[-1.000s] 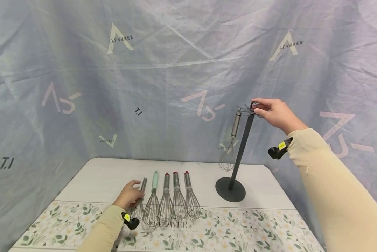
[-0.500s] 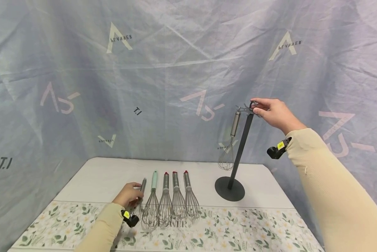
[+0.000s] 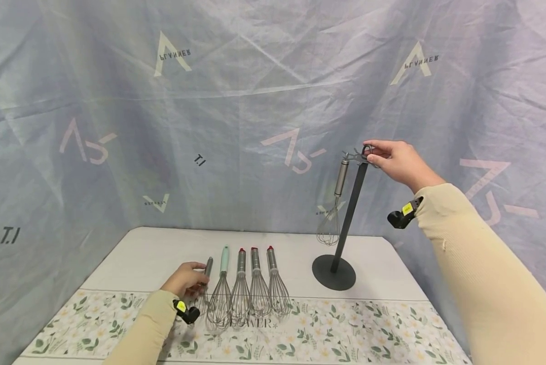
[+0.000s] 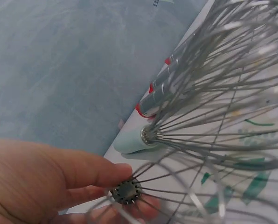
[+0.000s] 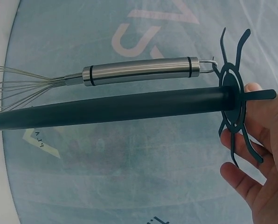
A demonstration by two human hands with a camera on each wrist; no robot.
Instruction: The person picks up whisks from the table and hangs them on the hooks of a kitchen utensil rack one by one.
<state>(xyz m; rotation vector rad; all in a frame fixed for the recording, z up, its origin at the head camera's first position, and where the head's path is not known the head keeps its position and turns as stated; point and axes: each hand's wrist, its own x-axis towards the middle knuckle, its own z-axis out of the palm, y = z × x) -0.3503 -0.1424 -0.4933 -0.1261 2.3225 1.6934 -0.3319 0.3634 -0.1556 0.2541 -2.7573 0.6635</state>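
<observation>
At the left, the left hand is gripping the leftmost whisk at its handle, the fingers having drawn in over the last second, so this whisk is now being held, though whether it is leaving the tabletop I cannot tell. Beside it, the mint-handled whisk and three red-tipped whisks are lying in a row, untouched. Farther right, a steel-handled whisk is hanging from the dark stand, whose top the right hand is pinching between thumb and fingers.
</observation>
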